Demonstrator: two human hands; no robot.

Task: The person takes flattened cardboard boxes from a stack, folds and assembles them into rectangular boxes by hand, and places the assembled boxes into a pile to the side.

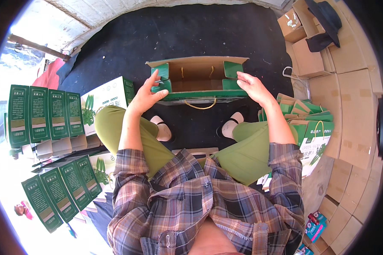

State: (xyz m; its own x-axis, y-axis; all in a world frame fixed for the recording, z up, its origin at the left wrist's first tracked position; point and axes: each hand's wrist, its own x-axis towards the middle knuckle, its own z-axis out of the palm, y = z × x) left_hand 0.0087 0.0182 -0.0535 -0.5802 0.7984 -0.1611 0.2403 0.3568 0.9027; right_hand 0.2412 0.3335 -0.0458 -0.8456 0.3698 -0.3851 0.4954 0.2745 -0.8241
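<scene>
Fingers (152,79) flank an open green carton (204,94).

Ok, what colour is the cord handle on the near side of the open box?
Yellow; the cord handle shows best in the head view.

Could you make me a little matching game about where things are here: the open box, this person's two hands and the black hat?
Things:
1. Open box
2. Left hand
3. Right hand
4. Black hat

Places:
A. At the box's right end
B. Upper right of the picture, by brown cartons
C. In front of the person, between both hands
D. At the box's left end

Right pairs: 1-C, 2-D, 3-A, 4-B
</scene>
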